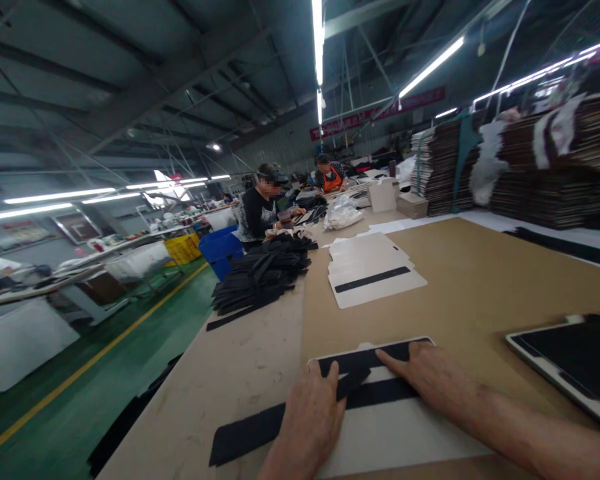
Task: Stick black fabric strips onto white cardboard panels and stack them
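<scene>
A flat pale card sheet lies at the near edge of the long worktable. Two black strips lie on it: one along its far edge, another running off its left side. My left hand rests flat on the nearer strip, fingers pointing away from me. On the far strip my right hand presses down with fingers spread. Neither hand grips anything.
A stack of pale sheets with a black strip lies further along the table. A heap of black strips sits at the left edge. A black-faced board lies at right. Two people work farther down. Tall stacks of sheets stand at right.
</scene>
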{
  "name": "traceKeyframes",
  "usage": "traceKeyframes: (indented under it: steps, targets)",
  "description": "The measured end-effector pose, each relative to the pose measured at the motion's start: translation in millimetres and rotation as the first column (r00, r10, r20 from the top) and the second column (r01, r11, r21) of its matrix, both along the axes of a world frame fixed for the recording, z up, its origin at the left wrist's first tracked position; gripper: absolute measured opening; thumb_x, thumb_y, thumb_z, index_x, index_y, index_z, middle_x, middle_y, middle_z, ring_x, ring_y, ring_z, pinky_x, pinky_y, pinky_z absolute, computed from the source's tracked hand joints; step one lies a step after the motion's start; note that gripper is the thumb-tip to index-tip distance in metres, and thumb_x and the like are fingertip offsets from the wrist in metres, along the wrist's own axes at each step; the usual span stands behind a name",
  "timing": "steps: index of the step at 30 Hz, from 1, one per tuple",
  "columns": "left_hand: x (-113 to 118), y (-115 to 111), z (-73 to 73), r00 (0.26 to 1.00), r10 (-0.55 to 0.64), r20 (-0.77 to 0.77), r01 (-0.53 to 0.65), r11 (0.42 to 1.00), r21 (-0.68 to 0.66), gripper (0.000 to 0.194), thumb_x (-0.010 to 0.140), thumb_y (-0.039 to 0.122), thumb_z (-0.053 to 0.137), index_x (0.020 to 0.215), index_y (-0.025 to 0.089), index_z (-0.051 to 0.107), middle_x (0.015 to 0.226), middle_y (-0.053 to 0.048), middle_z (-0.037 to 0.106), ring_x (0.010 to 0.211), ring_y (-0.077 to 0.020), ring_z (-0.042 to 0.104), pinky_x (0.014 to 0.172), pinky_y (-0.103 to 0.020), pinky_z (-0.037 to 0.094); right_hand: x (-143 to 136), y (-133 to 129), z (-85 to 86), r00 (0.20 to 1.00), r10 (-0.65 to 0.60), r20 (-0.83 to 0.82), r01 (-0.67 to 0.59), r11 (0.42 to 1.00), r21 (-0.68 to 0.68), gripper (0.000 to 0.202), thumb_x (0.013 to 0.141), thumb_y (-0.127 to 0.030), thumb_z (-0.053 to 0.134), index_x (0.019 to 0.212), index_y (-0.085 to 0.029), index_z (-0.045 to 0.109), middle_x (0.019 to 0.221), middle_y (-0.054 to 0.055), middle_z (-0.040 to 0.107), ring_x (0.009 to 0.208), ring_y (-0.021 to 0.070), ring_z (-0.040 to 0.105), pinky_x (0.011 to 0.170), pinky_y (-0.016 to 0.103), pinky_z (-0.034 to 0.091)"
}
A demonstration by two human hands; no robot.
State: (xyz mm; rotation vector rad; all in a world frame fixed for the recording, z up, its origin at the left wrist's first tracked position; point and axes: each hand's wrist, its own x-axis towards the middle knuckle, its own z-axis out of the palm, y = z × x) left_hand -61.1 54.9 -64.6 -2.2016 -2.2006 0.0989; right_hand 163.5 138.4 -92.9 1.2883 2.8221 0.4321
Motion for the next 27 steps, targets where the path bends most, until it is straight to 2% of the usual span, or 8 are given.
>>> traceKeyframes:
  steps: [3, 9, 12, 17, 20, 23, 25, 27]
  targets:
    - [-7, -1, -3.2, 1.000, 0.003, -0.006, -0.003, 1.000, 0.006, 0.051, 0.095, 0.022, 0.051, 0.146, 0.019, 0.050, 0.137, -0.021, 0.057, 0.124, -0.0341, 0.059, 0.101, -0.046, 0.052, 9, -7, 9.5, 0.991, -0.084, 0.102, 0.084, 0.996, -0.001, 0.072, 0.080, 0.002, 0.049, 0.144, -0.030, 0.055, 0.098, 0.016, 0.071, 0.086, 0.0274, 0.070, 0.063, 0.030, 0.052]
    - [-20, -8, -4.4, 0.998, 0.060, 0.035, -0.059, 0.998, -0.022, 0.051, 0.094, 0.019, 0.048, 0.145, 0.020, 0.051, 0.152, -0.012, 0.049, 0.136, -0.0263, 0.051, 0.112, -0.040, 0.045, 51, -6, 10.0, 0.989, -0.143, 0.041, 0.142, 0.989, 0.028, 0.064, 0.082, 0.006, 0.040, 0.135, -0.023, 0.062, 0.121, 0.015, 0.068, 0.097, 0.0275, 0.067, 0.074, 0.040, 0.059]
    - [-26, -15, -9.5, 0.996, 0.060, 0.066, -0.060, 0.998, -0.013, 0.053, 0.093, 0.019, 0.047, 0.147, 0.019, 0.049, 0.158, -0.009, 0.042, 0.139, -0.0253, 0.048, 0.116, -0.041, 0.042, 79, 1, 5.8, 0.987, -0.144, -0.070, 0.146, 0.989, 0.019, 0.055, 0.086, 0.002, 0.039, 0.127, -0.022, 0.067, 0.118, 0.014, 0.069, 0.099, 0.0292, 0.066, 0.078, 0.045, 0.058]
    - [-38, -24, -21.8, 0.986, 0.002, 0.165, -0.016, 0.996, 0.086, 0.055, 0.090, 0.022, 0.046, 0.145, 0.019, 0.050, 0.158, -0.007, 0.042, 0.141, -0.0247, 0.047, 0.118, -0.044, 0.041, 104, -8, -0.2, 0.896, -0.163, -0.413, 0.079, 0.974, -0.212, 0.055, 0.092, -0.005, 0.033, 0.137, -0.018, 0.062, 0.138, 0.014, 0.063, 0.123, 0.0262, 0.059, 0.108, 0.047, 0.047]
    - [-47, -25, -30.2, 0.980, -0.025, 0.197, -0.007, 0.987, 0.158, 0.053, 0.091, 0.025, 0.045, 0.143, 0.019, 0.053, 0.155, -0.006, 0.046, 0.137, -0.0250, 0.051, 0.116, -0.045, 0.044, 93, -22, -2.0, 0.808, -0.188, -0.559, -0.020, 0.939, -0.344, 0.058, 0.091, -0.012, 0.036, 0.147, -0.014, 0.049, 0.148, 0.014, 0.054, 0.135, 0.0241, 0.050, 0.119, 0.046, 0.035]
    - [-62, -21, -43.6, 0.968, -0.102, 0.229, 0.041, 0.966, 0.255, 0.048, 0.093, 0.028, 0.044, 0.139, 0.022, 0.058, 0.151, -0.005, 0.051, 0.135, -0.0236, 0.053, 0.114, -0.043, 0.046, 72, -26, -2.4, 0.680, -0.354, -0.642, 0.030, 0.888, -0.458, 0.061, 0.090, -0.024, 0.043, 0.149, -0.007, 0.042, 0.150, 0.020, 0.049, 0.138, 0.0284, 0.045, 0.121, 0.049, 0.028]
    - [-75, -15, -54.2, 0.952, -0.170, 0.255, 0.087, 0.948, 0.306, 0.046, 0.093, 0.031, 0.045, 0.135, 0.022, 0.061, 0.148, -0.004, 0.055, 0.133, -0.0225, 0.055, 0.112, -0.039, 0.048, 58, -20, -2.3, 0.478, -0.516, -0.711, 0.039, 0.821, -0.569, 0.067, 0.085, -0.028, 0.051, 0.147, -0.007, 0.040, 0.143, 0.020, 0.053, 0.133, 0.0296, 0.050, 0.118, 0.048, 0.033]
    - [-86, -7, -62.3, 0.934, -0.213, 0.286, 0.109, 0.935, 0.338, 0.043, 0.093, 0.032, 0.044, 0.128, 0.024, 0.066, 0.140, -0.004, 0.062, 0.126, -0.0225, 0.061, 0.106, -0.036, 0.054, 47, -10, -2.1, 0.218, -0.649, -0.729, -0.030, 0.742, -0.670, 0.071, 0.080, -0.029, 0.057, 0.146, -0.011, 0.038, 0.133, 0.016, 0.058, 0.122, 0.0275, 0.057, 0.109, 0.044, 0.043]
